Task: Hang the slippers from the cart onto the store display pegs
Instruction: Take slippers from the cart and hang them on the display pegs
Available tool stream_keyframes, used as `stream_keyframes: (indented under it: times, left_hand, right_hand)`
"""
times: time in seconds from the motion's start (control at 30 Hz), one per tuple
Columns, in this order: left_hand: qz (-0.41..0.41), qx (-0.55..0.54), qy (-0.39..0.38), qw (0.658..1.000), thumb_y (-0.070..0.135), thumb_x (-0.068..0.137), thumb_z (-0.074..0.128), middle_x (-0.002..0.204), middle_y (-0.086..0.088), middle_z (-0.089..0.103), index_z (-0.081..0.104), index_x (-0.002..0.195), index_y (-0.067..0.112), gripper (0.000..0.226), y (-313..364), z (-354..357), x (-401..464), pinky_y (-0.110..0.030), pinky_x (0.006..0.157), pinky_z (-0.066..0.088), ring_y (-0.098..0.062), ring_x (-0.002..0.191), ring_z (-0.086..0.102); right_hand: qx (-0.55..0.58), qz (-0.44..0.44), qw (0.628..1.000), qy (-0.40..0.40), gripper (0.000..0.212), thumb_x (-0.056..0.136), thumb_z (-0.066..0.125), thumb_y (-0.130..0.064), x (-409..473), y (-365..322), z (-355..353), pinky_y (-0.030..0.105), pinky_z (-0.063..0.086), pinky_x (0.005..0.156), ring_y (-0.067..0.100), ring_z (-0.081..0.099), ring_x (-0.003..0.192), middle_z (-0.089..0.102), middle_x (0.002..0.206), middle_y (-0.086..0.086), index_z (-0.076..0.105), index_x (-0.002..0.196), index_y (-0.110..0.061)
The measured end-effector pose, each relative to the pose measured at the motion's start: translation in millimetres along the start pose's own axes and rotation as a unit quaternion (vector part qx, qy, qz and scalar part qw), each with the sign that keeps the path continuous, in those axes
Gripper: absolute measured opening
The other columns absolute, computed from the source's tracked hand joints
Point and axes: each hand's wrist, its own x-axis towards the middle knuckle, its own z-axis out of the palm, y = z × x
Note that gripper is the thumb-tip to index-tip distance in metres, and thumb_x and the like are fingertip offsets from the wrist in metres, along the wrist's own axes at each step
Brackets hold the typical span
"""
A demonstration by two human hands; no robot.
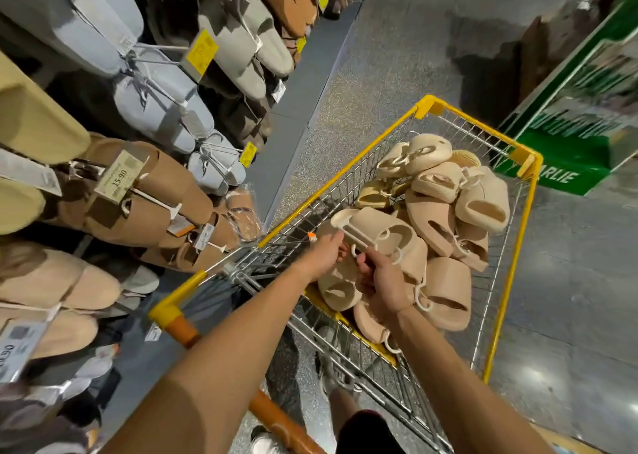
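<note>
Both hands are down inside the yellow-rimmed shopping cart (390,132), working on one beige pair of slippers (376,227) that sits at the near end of the pile. Left hand (326,251) has its fingers curled against the near end of that pair, by the pale plastic hanger that joins the two; right hand (381,282) is closed round the hanger's hook, thumb on top. How tight either hold is, the view does not show.

That pair lies straight ahead of the hands, its long axis running from near-left to far-right across the basket. Left hand is the nearer to its end; right hand sits just below it on the hook.

Behind and to the right, the cart holds a loose heap of other beige slippers (448,198), several with white hanger loops showing, lying at mixed angles and touching one another.

Display pegs (152,194) stand to the left of the cart, already loaded with tan, grey and brown pairs, so my judgement is that the lift must swing leftward and up, hook leading.
</note>
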Motion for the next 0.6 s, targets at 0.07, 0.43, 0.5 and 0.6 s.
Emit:
stream_keyframes:
  times: [0.07,0.43,0.5,0.6]
  left_hand:
    - [-0.023,0.127,0.033,0.991,0.042,0.103,0.038,0.15,-0.015,0.043,0.044,0.144,0.01,0.052,-14.2,4.4,13.9,-0.048,0.114,0.035,-0.035,0.137,0.042]
    - [0.062,0.178,-0.009,0.982,0.042,0.101,0.035,0.087,-0.002,0.06,0.052,0.077,0.024,0.034,-2.7,-0.8,-3.9,-0.039,0.09,0.045,-0.03,0.1,0.06]
    - [0.085,0.176,-0.028,0.98,0.049,0.098,0.034,0.084,-0.002,0.063,0.053,0.08,0.023,0.037,1.1,-4.7,-10.8,-0.04,0.088,0.047,-0.028,0.094,0.061]
    - [0.105,0.163,-0.06,0.979,0.048,0.101,0.039,0.079,-0.001,0.063,0.057,0.083,0.018,0.039,6.7,-11.8,-21.8,-0.035,0.073,0.047,-0.02,0.077,0.059]
  right_hand:
    - [0.003,-0.009,1.0,0.019,0.041,0.101,0.045,-0.033,4.5,-1.1,-0.1,0.021,0.021,0.039,0.01,0.028,0.043,0.035,0.053,-0.002,0.052,0.064,-0.017]
    - [-0.03,-0.042,0.994,0.097,0.043,0.101,0.047,-0.039,22.5,-12.1,-0.2,0.024,0.03,0.047,0.009,0.036,0.05,0.041,0.053,-0.005,0.047,0.061,-0.022]
    - [-0.053,-0.068,0.99,0.115,0.04,0.101,0.046,-0.037,24.6,-14.2,1.5,0.029,0.034,0.055,0.011,0.04,0.055,0.044,0.054,-0.005,0.047,0.064,-0.021]
    - [-0.063,-0.075,0.988,0.118,0.039,0.099,0.046,-0.042,25.6,-15.6,8.0,0.036,0.038,0.064,0.018,0.046,0.064,0.05,0.062,0.002,0.051,0.067,-0.02]
